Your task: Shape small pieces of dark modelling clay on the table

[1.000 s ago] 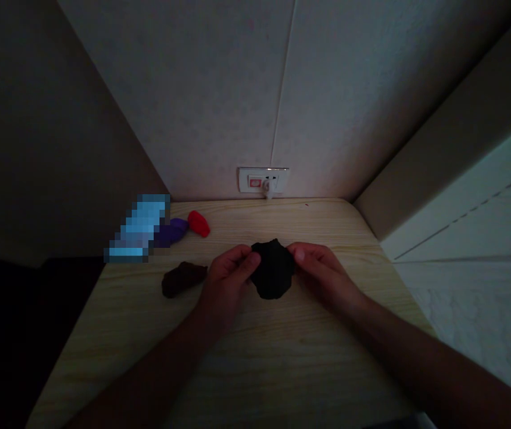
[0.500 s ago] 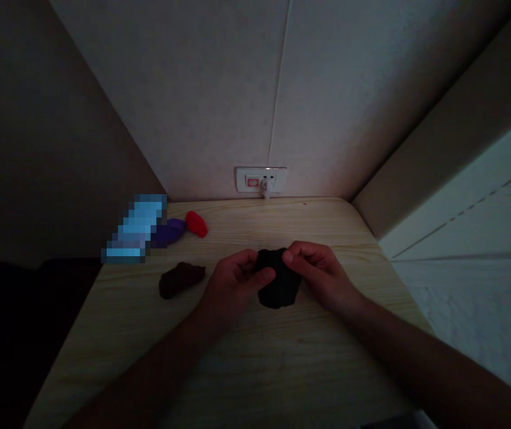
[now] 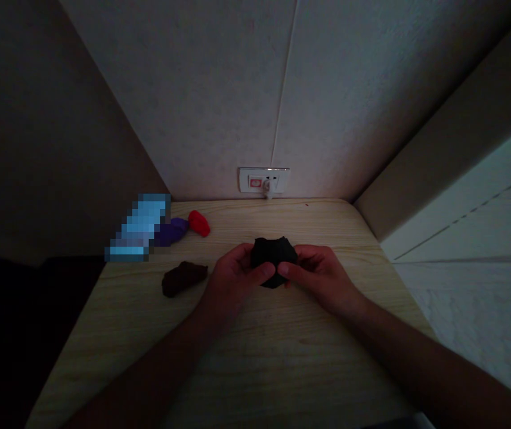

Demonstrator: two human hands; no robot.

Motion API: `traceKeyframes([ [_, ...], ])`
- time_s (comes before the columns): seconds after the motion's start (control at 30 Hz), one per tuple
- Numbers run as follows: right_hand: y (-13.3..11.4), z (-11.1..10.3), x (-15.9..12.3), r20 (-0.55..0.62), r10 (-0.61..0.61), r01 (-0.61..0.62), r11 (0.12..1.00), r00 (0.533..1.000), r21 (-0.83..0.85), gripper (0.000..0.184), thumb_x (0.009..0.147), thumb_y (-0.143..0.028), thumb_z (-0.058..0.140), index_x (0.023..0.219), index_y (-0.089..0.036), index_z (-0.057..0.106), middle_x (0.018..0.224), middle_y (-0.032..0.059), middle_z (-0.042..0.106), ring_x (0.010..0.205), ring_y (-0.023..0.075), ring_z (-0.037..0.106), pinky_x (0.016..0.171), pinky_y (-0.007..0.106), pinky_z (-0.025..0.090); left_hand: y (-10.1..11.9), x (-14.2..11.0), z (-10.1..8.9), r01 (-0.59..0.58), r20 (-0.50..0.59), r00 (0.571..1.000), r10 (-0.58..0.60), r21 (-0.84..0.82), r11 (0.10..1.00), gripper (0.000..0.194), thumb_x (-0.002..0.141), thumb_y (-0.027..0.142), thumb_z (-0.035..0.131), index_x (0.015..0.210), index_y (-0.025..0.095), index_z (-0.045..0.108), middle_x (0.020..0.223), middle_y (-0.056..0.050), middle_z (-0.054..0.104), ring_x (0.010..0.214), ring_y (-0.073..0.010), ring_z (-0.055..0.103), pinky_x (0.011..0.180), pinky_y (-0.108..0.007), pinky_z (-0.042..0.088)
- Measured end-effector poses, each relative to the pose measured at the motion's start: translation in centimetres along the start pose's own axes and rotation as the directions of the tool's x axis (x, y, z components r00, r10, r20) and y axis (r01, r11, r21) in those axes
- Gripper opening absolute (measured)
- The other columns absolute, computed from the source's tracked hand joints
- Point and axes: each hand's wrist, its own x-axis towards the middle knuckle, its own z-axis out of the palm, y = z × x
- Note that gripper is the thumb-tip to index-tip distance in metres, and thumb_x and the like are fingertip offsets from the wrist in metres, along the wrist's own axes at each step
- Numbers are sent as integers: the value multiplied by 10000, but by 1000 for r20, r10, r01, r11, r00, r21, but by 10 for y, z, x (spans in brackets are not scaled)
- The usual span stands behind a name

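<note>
A flattened piece of black modelling clay (image 3: 274, 251) with an uneven edge is held up over the wooden table between both hands. My left hand (image 3: 236, 277) grips its left side, the thumb pressed on the near face. On the other side, my right hand (image 3: 318, 274) pinches it with the thumb in front and the fingers behind. The two thumb tips almost meet at the clay's lower middle. Left of my left hand lies a dark brown lump of clay (image 3: 183, 279).
Farther back on the light wooden tabletop (image 3: 259, 363) are a red lump (image 3: 199, 223) and a purple lump (image 3: 175, 230). A blurred-out bright device (image 3: 141, 226) stands at the left edge. A wall socket (image 3: 263, 180) with a plug sits just above the table's back edge.
Both thumbs have moved inward over the clay's face and now nearly touch. The black clay appears shorter from top to bottom, its top edge dipped. The other lumps have stayed put.
</note>
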Motion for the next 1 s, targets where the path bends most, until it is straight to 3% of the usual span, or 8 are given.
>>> traceKeyframes([
  [0.13, 0, -2, -1, -42, -36, 35, 999, 998, -28, 227, 762, -380, 898, 794, -174, 809, 712, 5, 754, 634, 113, 639, 625, 228, 502, 0, -1, -2, 93, 52, 994, -96, 57, 994, 347, 685, 270, 947, 986, 177, 803, 929, -44, 817, 836, -162, 727, 797, -268, 538],
  [0.3, 2, 0, -3, 24, -2, -1, 991, 1000, 135, 245, 812, -419, 861, 813, -176, 830, 722, 18, 767, 660, 111, 656, 677, 223, 518, 7, -6, 2, 104, 94, 990, -100, -37, 994, 300, 667, 327, 957, 885, 160, 835, 826, -58, 819, 758, -168, 731, 793, -287, 551],
  [0.5, 0, 3, -2, 96, 76, -104, 938, 992, 332, 345, 822, -492, 841, 717, -166, 801, 622, 7, 695, 531, 85, 593, 533, 186, 501, 11, -8, 4, 139, 217, 970, -110, -126, 982, 278, 766, 377, 890, 885, 131, 840, 790, -105, 807, 728, -222, 754, 757, -345, 588],
  [0.63, -3, 2, 0, 64, 45, -64, 942, 997, 329, 402, 855, -510, 805, 680, -149, 776, 595, 19, 670, 519, 84, 585, 495, 166, 489, 14, -6, 5, 106, 168, 983, -79, -154, 982, 300, 800, 418, 858, 834, 120, 835, 735, -106, 786, 722, -233, 752, 723, -344, 598],
  [0.83, 0, 1, 2, 40, 34, -46, 940, 999, 339, 413, 876, -536, 772, 703, -160, 766, 613, 22, 680, 513, 97, 590, 492, 195, 515, 14, -5, 8, 60, 90, 995, -46, -168, 984, 238, 772, 366, 887, 799, 138, 825, 730, -65, 772, 659, -154, 704, 652, -250, 561],
  [1.0, 2, -1, 0, 30, 22, -27, 987, 999, 159, 317, 696, -424, 942, 819, -167, 805, 720, 25, 756, 600, 117, 651, 555, 214, 542, 6, -4, 6, 15, 25, 1000, -13, -85, 996, 252, 804, 401, 858, 886, 165, 828, 813, -57, 797, 723, -144, 706, 706, -242, 556],
])
